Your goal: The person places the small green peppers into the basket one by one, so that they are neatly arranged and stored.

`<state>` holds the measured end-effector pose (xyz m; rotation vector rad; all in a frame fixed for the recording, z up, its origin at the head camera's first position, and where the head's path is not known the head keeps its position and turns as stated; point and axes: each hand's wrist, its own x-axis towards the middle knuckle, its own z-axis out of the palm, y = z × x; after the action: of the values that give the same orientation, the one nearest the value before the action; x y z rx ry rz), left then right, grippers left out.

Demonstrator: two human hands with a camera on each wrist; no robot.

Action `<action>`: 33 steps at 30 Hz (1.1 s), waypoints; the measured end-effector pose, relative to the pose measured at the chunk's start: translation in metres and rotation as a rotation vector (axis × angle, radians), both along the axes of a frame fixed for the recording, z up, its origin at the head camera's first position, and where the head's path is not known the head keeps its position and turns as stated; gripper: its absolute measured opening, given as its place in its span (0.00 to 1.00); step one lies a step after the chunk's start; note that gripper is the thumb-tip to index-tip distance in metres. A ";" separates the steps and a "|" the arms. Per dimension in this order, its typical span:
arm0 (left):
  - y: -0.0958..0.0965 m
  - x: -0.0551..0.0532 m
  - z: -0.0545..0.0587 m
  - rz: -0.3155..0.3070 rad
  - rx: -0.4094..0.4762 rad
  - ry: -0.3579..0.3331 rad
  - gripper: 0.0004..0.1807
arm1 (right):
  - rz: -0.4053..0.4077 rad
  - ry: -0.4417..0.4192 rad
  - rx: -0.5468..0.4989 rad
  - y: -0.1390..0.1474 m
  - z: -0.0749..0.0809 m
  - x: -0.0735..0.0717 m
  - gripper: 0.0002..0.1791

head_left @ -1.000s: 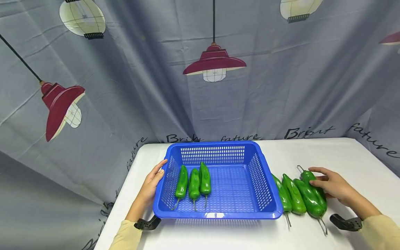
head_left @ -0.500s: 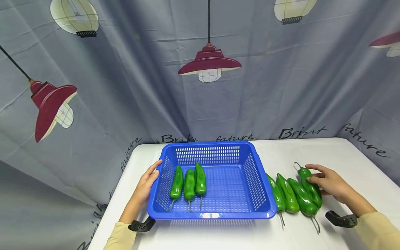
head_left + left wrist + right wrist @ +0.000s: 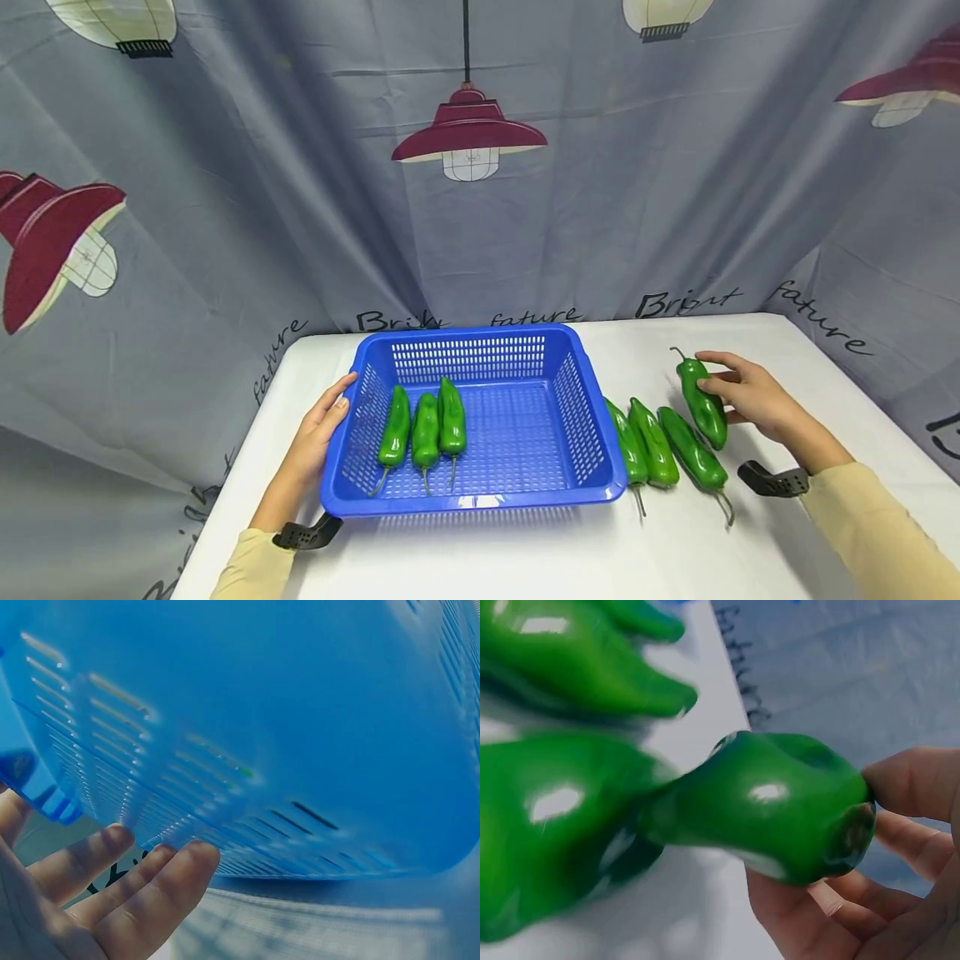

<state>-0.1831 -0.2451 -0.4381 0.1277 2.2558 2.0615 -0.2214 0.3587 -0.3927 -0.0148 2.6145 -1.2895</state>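
My right hand (image 3: 753, 400) holds a glossy green chili pepper (image 3: 702, 404) between thumb and fingers, its stem toward the back. In the right wrist view the gripped pepper (image 3: 772, 802) narrows toward two others on the table. My left hand (image 3: 311, 437) rests at the left side of a blue plastic basket (image 3: 480, 502). The left wrist view has its fairly straight fingers (image 3: 161, 900) against the basket's slotted outer wall. Inside the basket, three green peppers (image 3: 425, 433) lie side by side in its left half, stems toward the front.
Three more green peppers lie between the basket and my right hand: one (image 3: 628, 446) beside the basket's right wall, a second (image 3: 654, 442) next to it, a third (image 3: 692, 450) nearest the held one. The white table (image 3: 480, 558) ends at a grey lamp-print curtain (image 3: 585, 233).
My right hand has raised its pepper off the one beside it, leaving a gap between them. My left hand stays at the basket's side. The whole head view has shifted left.
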 end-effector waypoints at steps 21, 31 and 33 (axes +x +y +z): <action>0.002 0.007 -0.009 0.025 0.069 0.023 0.28 | 0.148 -0.044 -0.446 -0.132 0.068 -0.012 0.35; 0.001 -0.001 0.000 0.025 -0.020 -0.015 0.29 | 0.204 -0.143 -0.424 -0.198 0.064 -0.034 0.32; 0.001 0.002 -0.002 0.027 -0.011 -0.019 0.29 | 0.191 -0.156 -0.425 -0.206 0.057 -0.035 0.32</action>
<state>-0.1806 -0.2444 -0.4400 0.0771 2.2698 2.0542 -0.2562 0.1526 -0.3352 -0.2192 2.1105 -1.6707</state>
